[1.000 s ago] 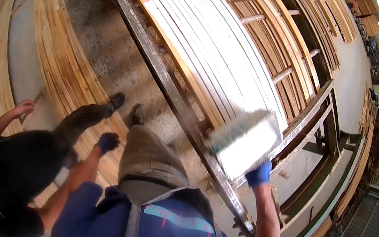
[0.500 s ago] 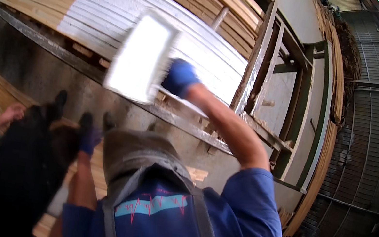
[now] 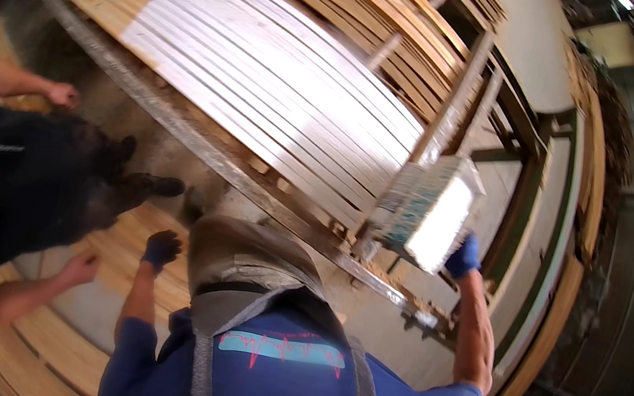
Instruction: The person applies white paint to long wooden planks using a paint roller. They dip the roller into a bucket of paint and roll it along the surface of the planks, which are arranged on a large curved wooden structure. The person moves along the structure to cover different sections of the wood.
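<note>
The right hand, in a blue glove, is closed on the right edge of a pale, box-shaped tub; the exact finger grip is hidden. The tub is at the near right end of the rack, over its end bar, and whether it rests on the bar I cannot tell. Held at one edge, with the arm out to the side, it probably stays clear of the body. The left hand, in a dark glove, hangs free with fingers loosely curled, holding nothing. Boards lie side by side along the rack, mostly white with a bare patch toward the far left, seemingly so their faces make one broad surface. A co-worker is at the left.
</note>
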Motion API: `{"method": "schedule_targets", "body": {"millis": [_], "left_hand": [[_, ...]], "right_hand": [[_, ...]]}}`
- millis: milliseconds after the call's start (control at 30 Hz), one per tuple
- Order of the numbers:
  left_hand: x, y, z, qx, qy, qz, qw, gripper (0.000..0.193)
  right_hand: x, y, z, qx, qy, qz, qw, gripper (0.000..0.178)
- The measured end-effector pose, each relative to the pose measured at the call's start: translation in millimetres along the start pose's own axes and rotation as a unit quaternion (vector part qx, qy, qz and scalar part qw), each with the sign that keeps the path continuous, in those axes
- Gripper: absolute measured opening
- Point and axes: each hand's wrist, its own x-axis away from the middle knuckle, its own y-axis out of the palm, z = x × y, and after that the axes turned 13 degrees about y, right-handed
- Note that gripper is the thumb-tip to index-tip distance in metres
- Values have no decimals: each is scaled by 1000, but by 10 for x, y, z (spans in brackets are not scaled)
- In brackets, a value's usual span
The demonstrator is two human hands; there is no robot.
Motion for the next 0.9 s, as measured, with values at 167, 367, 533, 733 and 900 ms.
{"method": "schedule_targets", "body": {"millis": [167,367,533,733,900], "left_hand": [[345,721,952,18,-86,206,975,26],[430,880,929,-15,13,230,973,29],[393,1075,1187,-5,48,174,984,29],[1186,1979,3914,-19,3,-725,689,36],[1075,1421,3946,-129,75,-774,615,46]], "right_hand": [[-329,316,-685,611,-281,38,739,33],[-562,2060,-713,749,-335,0,571,14],[-115,2333,-660,581,-215,-8,785,19],[185,2626,-692,507,-224,-49,831,15],[226,3032,-421,497,-216,-54,839,8]]}}
